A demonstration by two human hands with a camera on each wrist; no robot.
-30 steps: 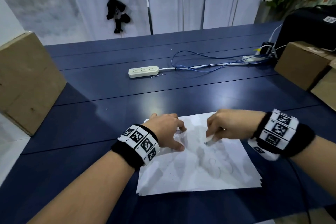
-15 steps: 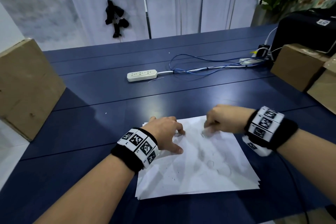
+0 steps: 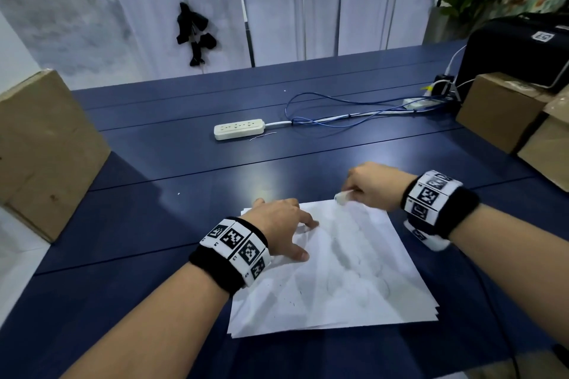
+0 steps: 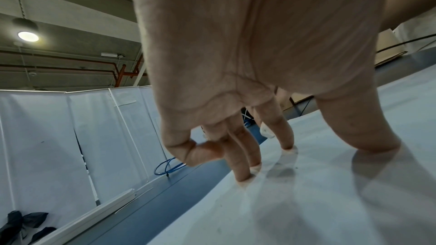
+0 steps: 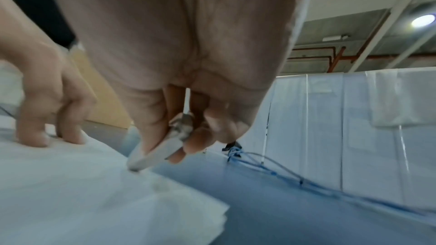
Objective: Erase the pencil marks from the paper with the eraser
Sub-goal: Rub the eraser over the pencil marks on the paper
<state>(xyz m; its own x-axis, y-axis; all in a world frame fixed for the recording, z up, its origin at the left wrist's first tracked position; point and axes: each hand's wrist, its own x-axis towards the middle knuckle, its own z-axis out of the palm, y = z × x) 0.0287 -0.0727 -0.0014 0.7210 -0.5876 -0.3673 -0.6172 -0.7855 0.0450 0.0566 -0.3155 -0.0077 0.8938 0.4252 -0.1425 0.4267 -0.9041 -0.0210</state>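
Note:
A stack of white paper [image 3: 354, 280] lies on the blue table, with faint pencil loops [image 3: 345, 283] near its middle. My left hand [image 3: 283, 231] presses spread fingertips [image 4: 245, 178] on the sheet's far left part. My right hand [image 3: 369, 184] pinches a white eraser [image 3: 342, 196] between thumb and fingers. The eraser's tip [image 5: 135, 165] meets the paper [image 5: 70, 193] at its far edge. In the left wrist view the eraser [image 4: 266, 131] shows small behind my fingers.
A white power strip [image 3: 239, 128] and blue cables [image 3: 338, 114] lie farther back on the table [image 3: 154, 224]. Cardboard boxes stand at the left [image 3: 46, 148] and right [image 3: 505, 114]. A black case [image 3: 520, 49] sits on the right boxes.
My right hand has carried the eraser away from me, from the sheet's middle to its far edge. The left hand has stayed pressed on the paper.

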